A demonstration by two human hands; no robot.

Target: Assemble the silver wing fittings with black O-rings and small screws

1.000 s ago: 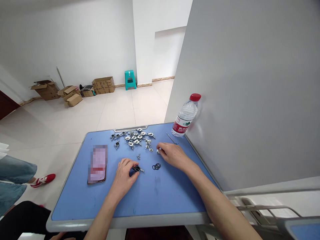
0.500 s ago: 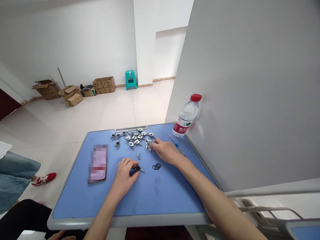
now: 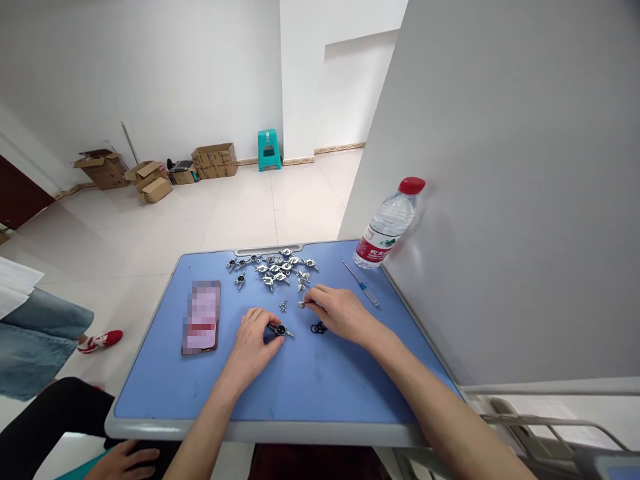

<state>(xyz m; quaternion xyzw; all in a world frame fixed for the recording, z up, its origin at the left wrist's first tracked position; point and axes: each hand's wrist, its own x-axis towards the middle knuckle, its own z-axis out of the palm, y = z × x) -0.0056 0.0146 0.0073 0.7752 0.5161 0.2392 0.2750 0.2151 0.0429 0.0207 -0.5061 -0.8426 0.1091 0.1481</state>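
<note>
My left hand rests on the blue table, thumb and fingers closed around a small metal fitting with a black round centre. My right hand pinches a small round silver metal part just above the tabletop. Below its palm lie several black rubber rings, partly hidden by the hand. Between the hands sits a little cluster of tiny metal balls or screws, too small to tell which. Behind them is a pile of silver metal parts, with several black-centred fittings at its left.
A phone lies at the table's left. A screwdriver and a red-capped water bottle are at the right, beside a grey partition. Another person's hand shows at lower left. Cardboard boxes and a teal stool stand beyond.
My right hand has drawn back from the pile toward me, now with the small round metal part in its fingertips. My left hand keeps its hold on the fitting. The camera view has shifted slightly.
</note>
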